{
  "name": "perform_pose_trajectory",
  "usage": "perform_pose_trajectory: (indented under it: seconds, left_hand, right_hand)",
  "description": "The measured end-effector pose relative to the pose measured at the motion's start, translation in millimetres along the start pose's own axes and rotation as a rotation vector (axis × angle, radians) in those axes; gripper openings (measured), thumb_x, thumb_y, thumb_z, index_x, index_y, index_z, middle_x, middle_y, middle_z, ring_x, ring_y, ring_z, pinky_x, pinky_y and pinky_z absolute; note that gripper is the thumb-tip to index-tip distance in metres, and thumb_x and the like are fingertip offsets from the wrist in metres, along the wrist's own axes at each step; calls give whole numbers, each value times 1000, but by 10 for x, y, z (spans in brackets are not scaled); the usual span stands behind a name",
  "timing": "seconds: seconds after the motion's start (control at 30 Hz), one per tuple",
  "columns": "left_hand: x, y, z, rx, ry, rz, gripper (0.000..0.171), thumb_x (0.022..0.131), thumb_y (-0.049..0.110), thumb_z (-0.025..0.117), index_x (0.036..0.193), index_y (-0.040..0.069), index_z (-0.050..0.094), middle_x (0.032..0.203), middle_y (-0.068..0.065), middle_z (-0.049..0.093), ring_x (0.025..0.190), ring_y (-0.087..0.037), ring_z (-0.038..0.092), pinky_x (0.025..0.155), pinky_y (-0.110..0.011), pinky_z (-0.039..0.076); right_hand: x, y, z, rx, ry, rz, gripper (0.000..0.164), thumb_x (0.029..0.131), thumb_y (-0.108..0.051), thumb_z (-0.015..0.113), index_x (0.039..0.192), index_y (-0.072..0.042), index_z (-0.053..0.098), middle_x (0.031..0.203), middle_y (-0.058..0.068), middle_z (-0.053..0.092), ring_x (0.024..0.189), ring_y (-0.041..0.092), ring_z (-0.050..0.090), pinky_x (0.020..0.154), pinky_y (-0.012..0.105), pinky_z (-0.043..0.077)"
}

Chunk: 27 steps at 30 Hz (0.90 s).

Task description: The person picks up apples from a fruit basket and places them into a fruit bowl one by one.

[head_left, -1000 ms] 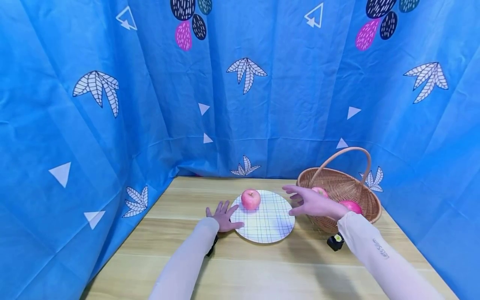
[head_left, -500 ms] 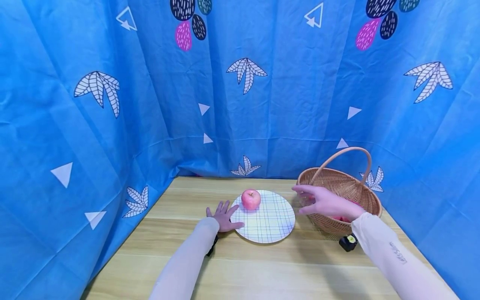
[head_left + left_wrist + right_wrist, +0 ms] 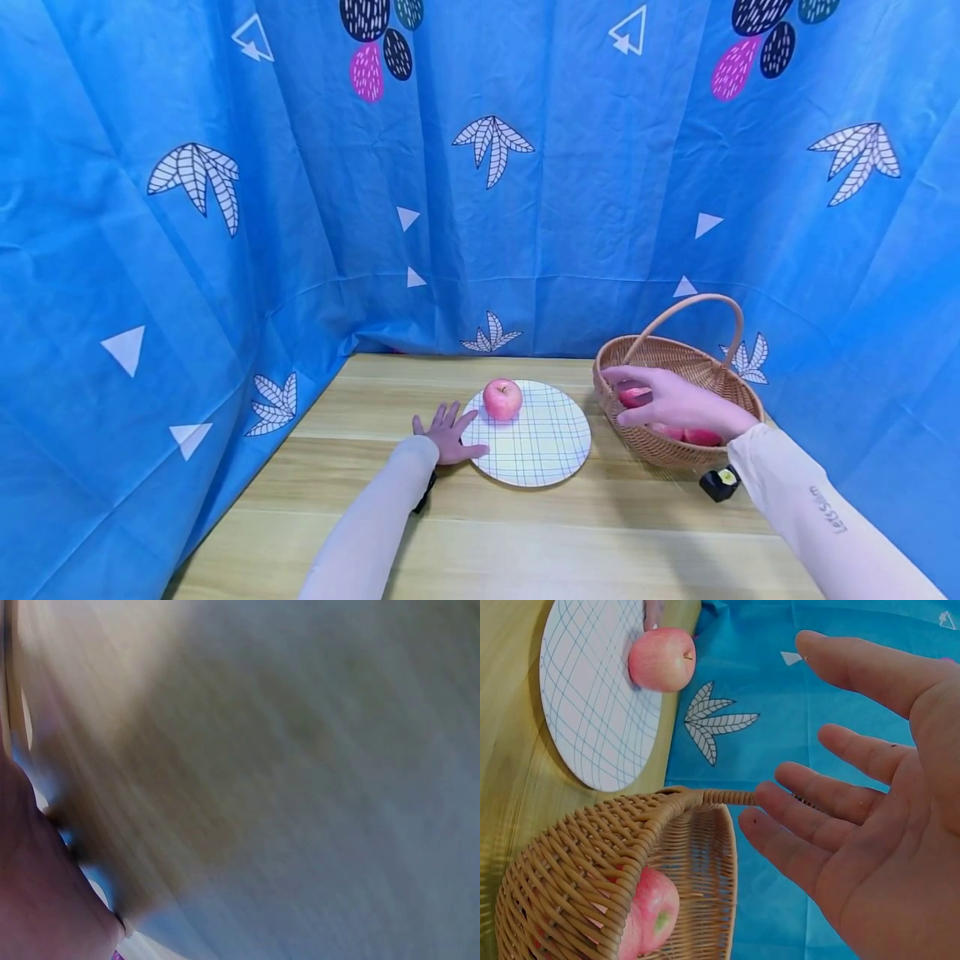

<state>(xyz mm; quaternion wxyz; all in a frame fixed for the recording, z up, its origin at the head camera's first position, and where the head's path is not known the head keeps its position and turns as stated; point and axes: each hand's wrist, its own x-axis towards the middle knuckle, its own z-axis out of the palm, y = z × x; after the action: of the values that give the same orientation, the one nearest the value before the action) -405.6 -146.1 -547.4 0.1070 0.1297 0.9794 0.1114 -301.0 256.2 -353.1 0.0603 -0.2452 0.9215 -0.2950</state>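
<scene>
A red apple (image 3: 502, 400) sits on the far left part of a round white plate (image 3: 540, 454) with a blue grid pattern. My left hand (image 3: 450, 437) rests with fingers spread at the plate's left rim. Over the wicker basket (image 3: 660, 450) hovers my right hand (image 3: 678, 402), its fingers loosely bent and nothing in its grasp. Several apples lie inside the basket, one showing past the thumb (image 3: 635, 397). The right wrist view shows the bare palm (image 3: 885, 862), with an apple (image 3: 652, 911) behind the basket's woven rim.
The basket's arched handle (image 3: 693, 298) rises beyond my right hand. A wooden table (image 3: 540, 542) carries everything. Blue patterned curtain (image 3: 480, 233) hangs along the back and both sides. A small black device (image 3: 720, 483) is under the right wrist.
My right hand has moved right, from the plate's right edge to above the basket, uncovering the plate's side. My left hand, the plate and its apple have stayed in place.
</scene>
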Motion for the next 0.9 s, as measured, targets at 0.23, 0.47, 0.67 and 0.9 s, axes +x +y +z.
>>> perform_pose_trajectory:
  seconds: [0.23,0.47,0.67,0.9]
  left_hand:
    - [-18,-9,6,-8,6,10,101,75,94,42,159,43,20,171,-3,5,158,-32,-3,111,-78,-8]
    - [51,-35,47,17,13,2,100,75,95,40,159,46,19,172,-2,5,158,-32,-2,111,-78,-8]
    - [81,-62,65,39,26,7,100,74,96,38,159,47,18,171,-1,5,158,-32,-1,111,-78,-6]
    - [37,-41,40,12,5,9,102,74,95,40,159,45,18,172,-2,5,157,-33,-2,110,-79,-8]
  right_hand:
    - [-40,14,-28,4,-11,30,70,87,-35,79,148,-23,48,150,12,52,134,38,52,101,51,52]
    - [-109,29,-110,49,-42,79,74,86,-43,79,150,-28,46,148,12,54,100,41,69,76,36,60]
    - [-141,85,-181,-9,-18,23,67,89,-34,77,148,-19,49,146,13,55,131,39,54,97,52,54]
    - [-149,136,-266,-10,-10,54,66,87,-39,79,145,-22,54,143,5,57,127,30,54,96,44,53]
